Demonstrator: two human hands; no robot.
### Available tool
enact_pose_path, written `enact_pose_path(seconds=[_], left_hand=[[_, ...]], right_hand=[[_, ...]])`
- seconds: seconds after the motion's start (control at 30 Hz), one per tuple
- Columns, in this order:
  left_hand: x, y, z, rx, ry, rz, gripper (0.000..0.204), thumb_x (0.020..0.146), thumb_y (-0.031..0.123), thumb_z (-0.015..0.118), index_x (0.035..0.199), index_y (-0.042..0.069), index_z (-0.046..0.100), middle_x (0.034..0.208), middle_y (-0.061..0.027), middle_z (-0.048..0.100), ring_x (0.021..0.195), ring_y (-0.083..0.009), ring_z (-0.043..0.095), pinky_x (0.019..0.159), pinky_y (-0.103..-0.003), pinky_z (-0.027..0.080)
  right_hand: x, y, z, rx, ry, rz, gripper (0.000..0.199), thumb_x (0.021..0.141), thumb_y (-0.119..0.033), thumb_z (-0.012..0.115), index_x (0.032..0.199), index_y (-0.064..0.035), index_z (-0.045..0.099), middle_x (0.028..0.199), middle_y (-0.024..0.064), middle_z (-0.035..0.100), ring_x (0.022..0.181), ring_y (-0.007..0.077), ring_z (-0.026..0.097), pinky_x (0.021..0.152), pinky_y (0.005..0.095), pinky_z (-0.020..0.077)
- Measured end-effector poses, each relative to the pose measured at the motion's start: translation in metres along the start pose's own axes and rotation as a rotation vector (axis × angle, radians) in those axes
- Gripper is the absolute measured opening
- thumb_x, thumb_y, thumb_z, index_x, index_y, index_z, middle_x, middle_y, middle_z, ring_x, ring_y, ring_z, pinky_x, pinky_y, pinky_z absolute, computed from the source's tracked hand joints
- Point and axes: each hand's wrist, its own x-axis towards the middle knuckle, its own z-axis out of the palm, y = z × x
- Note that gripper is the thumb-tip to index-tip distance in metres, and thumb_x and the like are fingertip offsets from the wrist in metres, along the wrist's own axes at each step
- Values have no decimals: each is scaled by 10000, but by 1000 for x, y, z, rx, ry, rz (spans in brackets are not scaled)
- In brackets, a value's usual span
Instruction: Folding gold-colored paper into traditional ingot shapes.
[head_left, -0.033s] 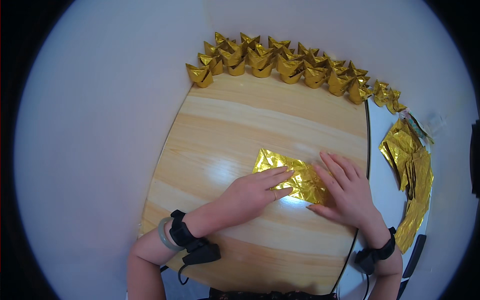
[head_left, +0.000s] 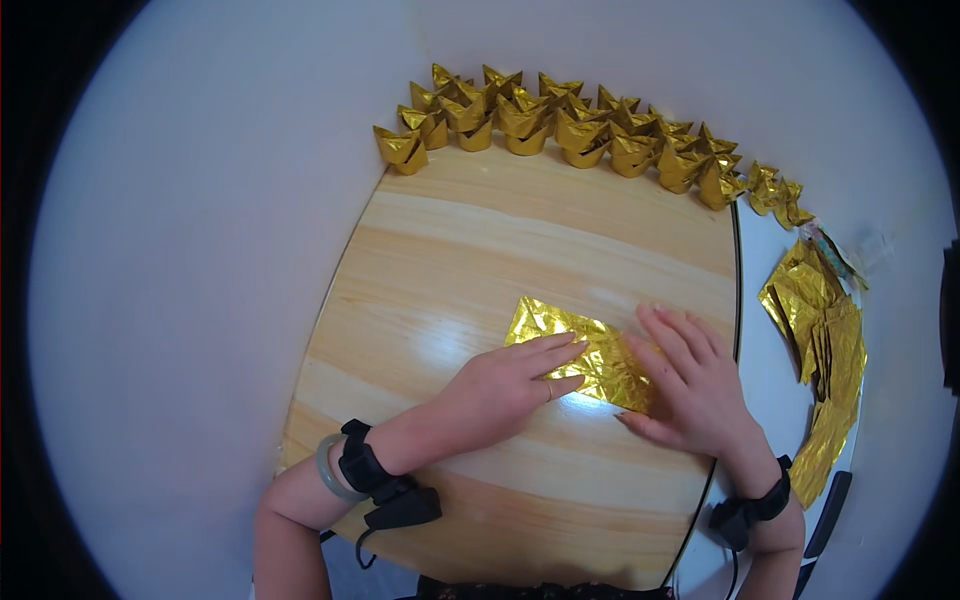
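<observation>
A rectangle of shiny, creased gold foil paper [head_left: 535, 318] lies flat on the wooden table, slanting down to the right. My left hand [head_left: 505, 390] rests palm down across its left and middle part, the fingers stretched out and pressing lightly on it. At the right end is my right hand [head_left: 693, 378], open with fingers apart. Its thumb and index finger reach over that end and hide part of the edge. Neither hand grasps anything.
Several gold foil ingot shapes [head_left: 525, 120] stand in rows along the far edge of the wooden table [head_left: 460, 240]. On a white surface to the right lie a stack of gold foil sheets [head_left: 835, 340] and a few smaller gold pieces [head_left: 765, 190]. A wall borders the left.
</observation>
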Motion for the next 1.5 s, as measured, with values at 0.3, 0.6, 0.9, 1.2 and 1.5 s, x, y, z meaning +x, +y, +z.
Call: enact_pose_path(seconds=[0.3,0.6,0.9,1.2,1.5], left_hand=[[9,11,-6,-31,119,-49,310,752,195,721,1047,119,668,1169,-75,606,1097,-258,585,849,-332,519],[12,9,4,347,222,152,204,707,234,743,858,116,676,922,2,626,890,-173,631,552,-264,518],[15,16,-6,89,203,12,161,692,178,751,738,109,613,855,11,602,808,-170,601,570,-279,500],[15,14,1,168,142,7,119,739,177,720,850,152,682,899,6,595,817,-170,584,634,-288,492],[16,13,4,131,176,43,148,776,173,695,923,175,719,911,3,594,810,-175,576,628,-297,474]], right_hand=[[-2,8,11,87,49,-151,439,773,-250,676,1171,-81,600,1103,81,655,1030,233,620,895,372,489],[2,-2,7,197,59,-111,460,734,-250,722,1145,-77,612,1054,74,659,975,233,631,801,340,524],[-6,3,14,486,63,101,424,731,-114,735,1135,-98,607,858,42,666,814,200,641,691,308,529],[0,-10,10,728,28,528,444,800,-84,704,1213,-83,542,922,79,574,750,225,597,653,328,508],[-1,-5,21,198,92,14,375,732,-58,685,1102,-109,649,959,31,580,838,208,544,689,319,483]])
